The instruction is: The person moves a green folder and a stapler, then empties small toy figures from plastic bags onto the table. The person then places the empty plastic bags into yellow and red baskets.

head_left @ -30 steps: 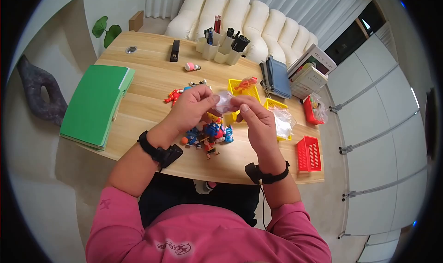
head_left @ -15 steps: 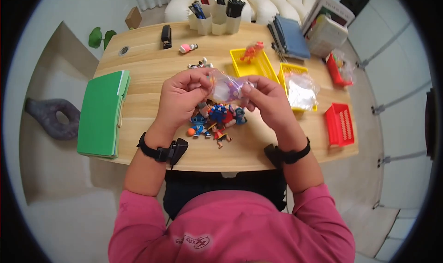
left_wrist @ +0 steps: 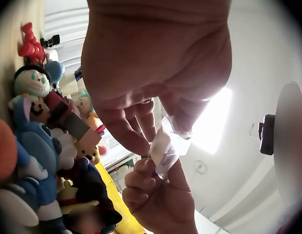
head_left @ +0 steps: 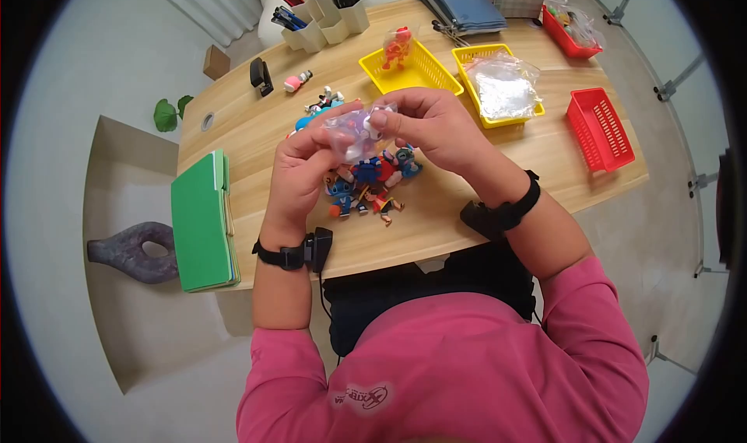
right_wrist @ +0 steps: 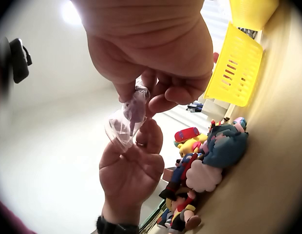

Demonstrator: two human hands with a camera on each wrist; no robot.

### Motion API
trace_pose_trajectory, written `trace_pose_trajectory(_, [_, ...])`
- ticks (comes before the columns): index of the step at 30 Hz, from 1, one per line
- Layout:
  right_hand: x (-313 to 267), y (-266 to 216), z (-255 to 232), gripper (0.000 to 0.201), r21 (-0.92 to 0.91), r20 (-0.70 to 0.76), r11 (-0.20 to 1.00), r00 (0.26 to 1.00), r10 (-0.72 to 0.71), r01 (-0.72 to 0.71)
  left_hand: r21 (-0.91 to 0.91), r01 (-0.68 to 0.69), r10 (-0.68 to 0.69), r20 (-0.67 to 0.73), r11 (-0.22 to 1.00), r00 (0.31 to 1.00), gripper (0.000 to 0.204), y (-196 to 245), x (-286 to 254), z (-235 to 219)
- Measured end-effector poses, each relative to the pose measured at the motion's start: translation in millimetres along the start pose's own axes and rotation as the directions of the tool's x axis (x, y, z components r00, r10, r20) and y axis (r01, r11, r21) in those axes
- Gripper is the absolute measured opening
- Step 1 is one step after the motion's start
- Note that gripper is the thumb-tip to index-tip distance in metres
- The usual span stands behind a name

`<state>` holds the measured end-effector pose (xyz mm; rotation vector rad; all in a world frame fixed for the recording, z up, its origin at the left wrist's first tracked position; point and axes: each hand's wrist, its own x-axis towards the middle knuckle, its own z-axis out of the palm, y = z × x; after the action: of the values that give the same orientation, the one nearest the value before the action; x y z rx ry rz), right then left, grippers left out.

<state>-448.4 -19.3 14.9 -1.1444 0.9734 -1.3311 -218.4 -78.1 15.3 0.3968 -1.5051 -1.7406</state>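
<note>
Above the table, both hands hold a small clear plastic bag (head_left: 352,134) with a purple-and-white item inside. My left hand (head_left: 297,175) pinches its left side, and my right hand (head_left: 437,129) grips the other end between thumb and fingers. Seen from the left wrist, the crinkled bag (left_wrist: 166,148) sits between the two sets of fingertips. The right wrist view shows the purple item through the plastic (right_wrist: 134,111). Below the hands lies a pile of toy figures, among them a blue figure (head_left: 340,192) with big ears; the hands hide part of the pile.
A yellow basket (head_left: 426,68) with a red bagged figure stands behind my right hand. Beside it, another yellow basket (head_left: 510,121) holds clear bags. A red basket (head_left: 599,136) is at the right, a green folder (head_left: 201,229) at the left, and pen holders (head_left: 333,29) at the back.
The head view has turned, so the table appears rotated. My hands have drawn closer together, and the bag, earlier stretched between them, is now more bunched up. Both hands keep hold of it.
</note>
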Motion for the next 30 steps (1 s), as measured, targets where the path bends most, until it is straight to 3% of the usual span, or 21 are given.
trace_pose_trajectory(2, [0,-2,0,0.033,0.002,0.006,1.0,1.0,-0.007,0.007,0.051,0.008,0.002,-0.187,0.999,0.982,0.021,0,3,5])
trace_pose_trajectory(6, [1,1,-1,0.034,0.034,0.029,0.999,1.0,0.007,-0.008,0.18,0.006,0.031,-0.202,0.984,0.979,0.024,-8,2,-14])
trace_pose_trajectory(8, [2,5,0,0.035,0.027,0.025,1.0,1.0,-0.005,0.004,0.222,0.145,-0.101,-0.198,0.964,0.975,0.024,-2,-1,-6])
trace_pose_trajectory(12, [3,9,-2,0.037,0.026,0.101,1.0,0.995,0.006,-0.009,0.209,0.143,-0.091,-0.24,0.967,0.967,0.024,-2,-1,-1])
trace_pose_trajectory(14, [3,8,-6,0.038,0.022,0.106,1.0,0.994,0.009,-0.011,0.104,0.128,-0.098,-0.253,0.986,0.962,0.024,0,1,-1])
trace_pose_trajectory(17, [2,-6,-12,0.035,-0.132,0.082,0.99,0.995,0.054,-0.043,0.126,0.02,0.022,-0.328,0.992,0.945,0.02,-8,5,-9])
trace_pose_trajectory(20, [2,-11,-13,0.03,-0.279,-0.032,0.956,0.996,0.089,-0.095,0.197,-0.009,0.08,-0.354,0.98,0.932,0.014,-8,5,-14])
trace_pose_trajectory(21, [3,-8,-14,0.027,-0.227,-0.1,0.973,0.995,0.028,-0.051,0.197,-0.009,0.08,-0.357,0.98,0.931,0.014,-7,5,-16])
trace_pose_trajectory(23, [9,3,-18,0.022,-0.104,-0.234,0.991,0.966,-0.106,0.084,0.025,-0.137,0.134,-0.444,0.99,0.886,0.008,-4,6,-26])
trace_pose_trajectory(24, [11,4,-26,0.022,-0.103,-0.235,0.991,0.966,-0.107,0.085,0.026,-0.137,0.134,-0.443,0.99,0.886,0.008,-2,6,-33])
trace_pose_trajectory(27, [14,-3,-36,0.018,0.203,-0.407,0.97,0.913,-0.041,0.134,0.305,-0.039,0.245,-0.677,0.952,0.694,0.008,1,8,-51])
trace_pose_trajectory(28, [14,-4,-35,0.018,0.203,-0.403,0.97,0.914,-0.042,0.134,0.307,-0.041,0.249,-0.679,0.951,0.691,0.008,1,8,-56])
trace_pose_trajectory(30, [12,-3,-35,0.018,0.251,-0.398,0.96,0.917,-0.015,0.125,0.354,0.131,0.144,-0.651,0.926,0.745,0.008,-2,9,-67])
